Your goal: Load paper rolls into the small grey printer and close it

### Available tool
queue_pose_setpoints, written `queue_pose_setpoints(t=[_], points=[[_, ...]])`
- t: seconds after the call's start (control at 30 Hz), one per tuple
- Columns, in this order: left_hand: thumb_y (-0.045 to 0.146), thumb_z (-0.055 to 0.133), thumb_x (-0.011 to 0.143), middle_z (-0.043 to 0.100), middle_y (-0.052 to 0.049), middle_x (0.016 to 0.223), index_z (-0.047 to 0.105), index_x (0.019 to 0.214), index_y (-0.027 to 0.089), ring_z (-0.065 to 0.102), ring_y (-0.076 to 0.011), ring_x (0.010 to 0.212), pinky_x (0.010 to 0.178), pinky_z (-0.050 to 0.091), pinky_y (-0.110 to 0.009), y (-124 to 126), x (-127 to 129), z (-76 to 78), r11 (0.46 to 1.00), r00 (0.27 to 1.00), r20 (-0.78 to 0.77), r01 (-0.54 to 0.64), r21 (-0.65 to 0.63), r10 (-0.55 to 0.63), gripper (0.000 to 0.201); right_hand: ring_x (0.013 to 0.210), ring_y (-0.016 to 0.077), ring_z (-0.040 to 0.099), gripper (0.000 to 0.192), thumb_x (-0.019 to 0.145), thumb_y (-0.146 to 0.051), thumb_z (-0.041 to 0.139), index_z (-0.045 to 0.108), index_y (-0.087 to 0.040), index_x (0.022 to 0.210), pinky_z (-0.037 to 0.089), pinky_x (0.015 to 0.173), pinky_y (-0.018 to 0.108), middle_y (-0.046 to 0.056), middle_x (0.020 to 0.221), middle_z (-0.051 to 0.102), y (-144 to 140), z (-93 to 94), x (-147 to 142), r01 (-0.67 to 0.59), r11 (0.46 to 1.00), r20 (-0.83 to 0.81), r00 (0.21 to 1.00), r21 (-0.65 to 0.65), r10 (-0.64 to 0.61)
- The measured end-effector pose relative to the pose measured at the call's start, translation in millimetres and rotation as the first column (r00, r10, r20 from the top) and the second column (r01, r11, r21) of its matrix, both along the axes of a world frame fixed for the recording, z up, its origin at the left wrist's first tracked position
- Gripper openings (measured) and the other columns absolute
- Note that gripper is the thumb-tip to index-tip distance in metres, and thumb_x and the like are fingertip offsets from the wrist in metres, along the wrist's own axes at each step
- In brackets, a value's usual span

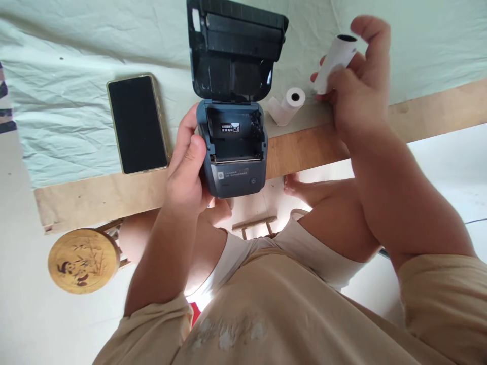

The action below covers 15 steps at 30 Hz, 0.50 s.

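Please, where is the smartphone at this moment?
In the head view, the smartphone lies on the green cloth, left of the open printer held in the left hand.

Table: bare wood along the near edge
Cloth: pale green, wrinkled, spread over the table
Floor: pale, brightly lit at right
Stool: round wooden seat, panda and bamboo design
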<state>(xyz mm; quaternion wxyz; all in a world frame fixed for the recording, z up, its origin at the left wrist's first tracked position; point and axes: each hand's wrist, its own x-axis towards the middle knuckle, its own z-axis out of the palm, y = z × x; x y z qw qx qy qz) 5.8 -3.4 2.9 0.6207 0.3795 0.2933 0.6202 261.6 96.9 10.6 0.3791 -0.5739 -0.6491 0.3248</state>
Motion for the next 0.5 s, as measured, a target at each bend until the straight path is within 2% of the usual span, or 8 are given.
queue_pose_setpoints(t=[0.1,0.17,0.23,0.3,0.4,0.5], points=[[0.044,0.047,0.096,0.070,-0.001,0.117,0.060,0.123,0.022,0.065,-0.0138,0.108,0.096,0.055,-0.027,0,-2,-2.2,1.000,1.000,-0.025,0.008,0.013,-0.008,0.037,0.075,0.0072,0.059,0.038,0.083,-0.015,0.027,0.030,-0.023,0.120,0.040,0.056,0.021,0.007,0.108,0.054,10,-0.7,1,0.120,0.985,-0.164,0.977,-0.127,-0.140],[0.043,0.047,0.095,0.069,-0.001,0.119,0.059,0.125,0.023,0.065,-0.0149,0.110,0.097,0.055,-0.028,1,-4,-4.7,1.000,0.999,-0.039,0.016,0.017,-0.016,0.038,0.074,0.0069,0.059,0.033,0.083,-0.017,0.034,0.036,-0.023,0.116,0.039,0.054,0.020,0.006,0.104,0.054,8,5.3,-1,0.149,0.978,-0.223,0.958,-0.147,-0.180],[0.043,0.047,0.095,0.069,-0.001,0.120,0.059,0.126,0.024,0.065,-0.0148,0.109,0.096,0.055,-0.027,2,-5,-7.7,0.999,0.998,-0.052,0.023,0.028,-0.021,0.038,0.076,0.0076,0.061,0.032,0.080,-0.016,0.044,0.043,-0.022,0.111,0.042,0.056,0.021,0.005,0.104,0.056,-2,15.2,-6,0.143,0.989,-0.239,0.960,-0.035,-0.147],[0.045,0.047,0.095,0.069,-0.001,0.120,0.059,0.126,0.026,0.066,-0.0154,0.106,0.091,0.057,-0.028,4,-6,-10.6,0.999,0.997,-0.074,0.028,0.046,-0.024,0.039,0.078,0.0087,0.063,0.036,0.077,-0.012,0.048,0.051,-0.021,0.112,0.048,0.062,0.024,0.006,0.111,0.059,-17,26.3,-13,0.102,0.977,-0.159,0.985,0.188,-0.072],[0.052,0.050,0.092,0.069,-0.002,0.119,0.058,0.127,0.028,0.068,-0.0172,0.101,0.086,0.058,-0.031,4,-5,-12.3,0.997,0.995,-0.096,0.013,0.074,-0.006,0.043,0.088,0.0104,0.065,0.044,0.083,-0.017,0.053,0.054,-0.023,0.126,0.053,0.076,0.028,0.005,0.133,0.056,-42,39.7,-29,-0.063,0.895,0.037,0.998,0.441,0.052],[0.051,0.048,0.094,0.068,-0.002,0.119,0.059,0.125,0.025,0.066,-0.0158,0.103,0.093,0.055,-0.031,3,-3,-10.7,0.999,0.997,-0.078,-0.021,0.027,0.023,0.042,0.099,0.0108,0.065,0.044,0.085,-0.029,0.061,0.049,-0.029,0.127,0.052,0.081,0.027,-0.001,0.129,0.058,-61,44.5,-50,-0.313,0.790,0.170,0.950,0.527,0.263]])
